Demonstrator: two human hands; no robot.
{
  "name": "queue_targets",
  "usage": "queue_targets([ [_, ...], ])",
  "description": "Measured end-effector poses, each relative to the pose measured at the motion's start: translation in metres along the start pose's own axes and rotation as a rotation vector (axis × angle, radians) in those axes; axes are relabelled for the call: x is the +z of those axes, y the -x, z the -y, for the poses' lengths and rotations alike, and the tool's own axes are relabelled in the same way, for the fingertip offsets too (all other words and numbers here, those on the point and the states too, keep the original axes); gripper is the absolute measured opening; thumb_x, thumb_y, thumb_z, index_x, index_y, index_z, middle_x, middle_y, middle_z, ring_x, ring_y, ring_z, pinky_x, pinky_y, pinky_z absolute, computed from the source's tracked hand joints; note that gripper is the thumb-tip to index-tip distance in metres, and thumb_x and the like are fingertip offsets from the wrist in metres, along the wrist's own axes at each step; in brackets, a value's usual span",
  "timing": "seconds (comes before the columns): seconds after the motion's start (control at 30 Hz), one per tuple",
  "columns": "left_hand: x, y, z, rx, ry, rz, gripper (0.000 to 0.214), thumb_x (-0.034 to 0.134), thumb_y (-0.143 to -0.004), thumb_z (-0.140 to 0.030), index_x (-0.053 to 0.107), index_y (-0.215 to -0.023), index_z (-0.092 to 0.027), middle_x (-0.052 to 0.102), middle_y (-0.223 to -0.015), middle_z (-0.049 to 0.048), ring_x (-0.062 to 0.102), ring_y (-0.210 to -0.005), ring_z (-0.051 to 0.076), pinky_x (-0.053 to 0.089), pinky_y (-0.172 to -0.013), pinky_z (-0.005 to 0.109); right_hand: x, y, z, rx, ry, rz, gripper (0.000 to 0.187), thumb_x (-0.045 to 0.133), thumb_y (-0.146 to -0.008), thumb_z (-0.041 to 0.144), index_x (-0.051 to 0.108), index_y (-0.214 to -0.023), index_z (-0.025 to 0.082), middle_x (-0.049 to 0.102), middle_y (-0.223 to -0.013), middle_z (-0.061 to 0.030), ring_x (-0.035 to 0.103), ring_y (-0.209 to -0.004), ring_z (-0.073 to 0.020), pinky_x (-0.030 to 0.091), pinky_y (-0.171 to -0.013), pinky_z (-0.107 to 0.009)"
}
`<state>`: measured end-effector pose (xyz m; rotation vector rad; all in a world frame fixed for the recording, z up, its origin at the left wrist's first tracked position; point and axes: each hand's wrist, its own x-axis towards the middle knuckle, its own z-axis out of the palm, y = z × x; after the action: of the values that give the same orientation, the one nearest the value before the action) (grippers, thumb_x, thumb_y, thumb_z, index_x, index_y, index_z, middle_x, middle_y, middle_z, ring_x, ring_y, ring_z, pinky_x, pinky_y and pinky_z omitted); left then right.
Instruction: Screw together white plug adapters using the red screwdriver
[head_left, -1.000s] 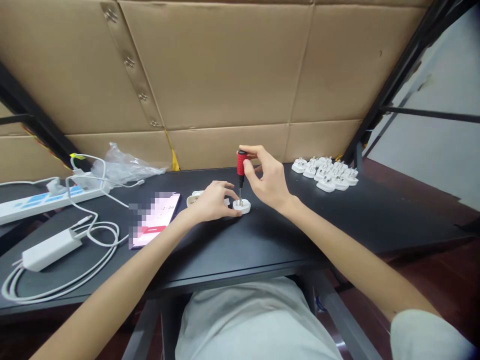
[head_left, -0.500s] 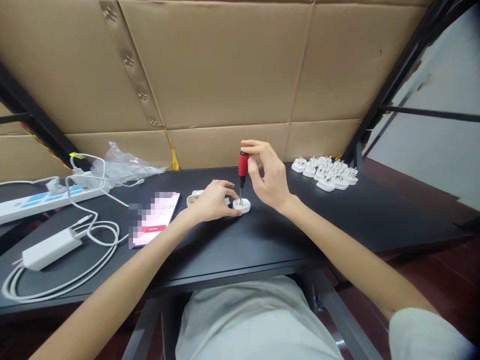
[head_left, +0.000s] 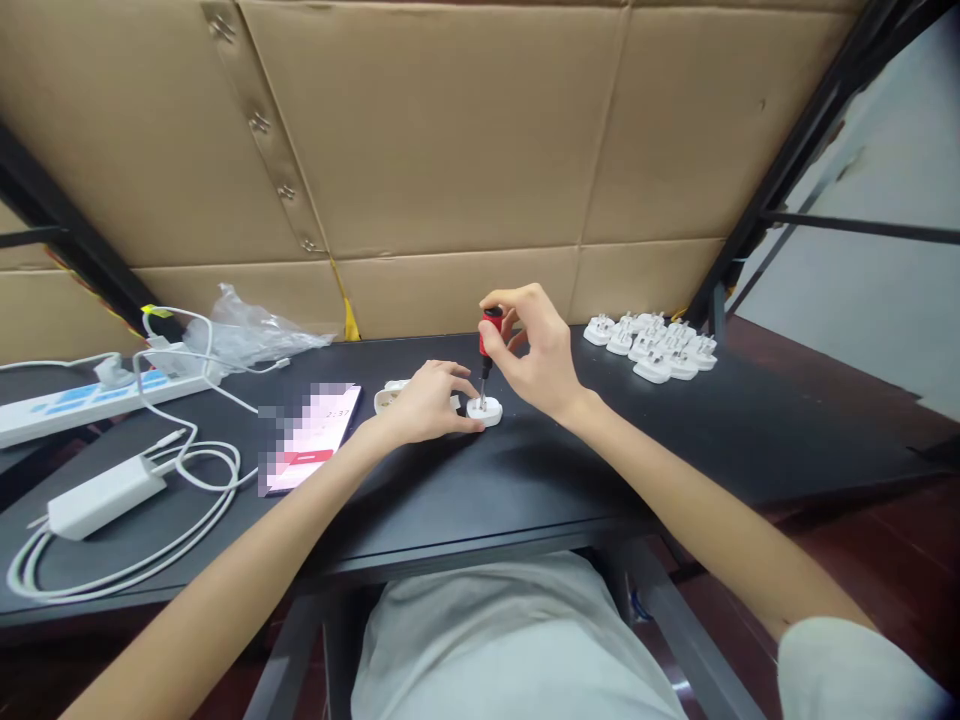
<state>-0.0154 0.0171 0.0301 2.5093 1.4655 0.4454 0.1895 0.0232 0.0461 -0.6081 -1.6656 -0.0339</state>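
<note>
Steadily, the left hand [head_left: 427, 405] braces the white plug [head_left: 484, 412] on the black surface [head_left: 675, 440] with curled fingers, while the right hand [head_left: 544, 350] pinches the red-handled screwdriver [head_left: 491, 335] upright, best held square to the plug.

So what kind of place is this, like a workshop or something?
It looks like a simple workshop or assembly bench, though I can't be sure. A red-handled screwdriver is held on a white plug, more white plugs are grouped on the black table, and cardboard covers the wall behind.
</note>
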Motion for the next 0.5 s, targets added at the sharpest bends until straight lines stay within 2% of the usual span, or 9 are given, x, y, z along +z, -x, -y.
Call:
queue_targets([
  [0.17,0.0007,0.0004,0.0012,0.015,0.009,-0.017,0.043,0.095,-0.075,-0.054,0.091,-0.108,-0.028,0.074,-0.149,0.0123,0.063,-0.146,0.045,0.051,-0.125,0.056,0.0001,0.0004,-0.0039,0.035,-0.040,0.023,0.021,0.065,-0.110,0.044,0.067,-0.121,0.026,0.074,-0.113,-0.0062,0.076,-0.093,-0.0186,0.064,-0.062,-0.027],
  [0.33,0.0001,0.0001,0.0014,0.026,0.013,-0.014,0.043,0.095,-0.075,-0.057,0.091,-0.107,-0.029,0.076,-0.147,0.0118,0.064,-0.144,0.044,0.052,-0.124,0.055,-0.0033,-0.0009,-0.0049,0.102,-0.115,0.137,0.024,0.057,-0.111,0.041,0.064,-0.128,0.026,0.081,-0.129,-0.0103,0.082,-0.105,-0.0219,0.068,-0.068,-0.030],
  [0.5,0.0005,-0.0002,0.0002,0.035,0.012,-0.032,0.037,0.096,-0.075,-0.053,0.091,-0.103,-0.029,0.078,-0.143,0.0106,0.065,-0.142,0.044,0.052,-0.124,0.055,-0.0065,-0.0044,-0.0043,0.142,-0.142,0.212,0.027,0.056,-0.110,0.039,0.063,-0.132,0.026,0.085,-0.118,-0.0075,0.084,-0.105,-0.0220,0.069,-0.073,-0.031],
])
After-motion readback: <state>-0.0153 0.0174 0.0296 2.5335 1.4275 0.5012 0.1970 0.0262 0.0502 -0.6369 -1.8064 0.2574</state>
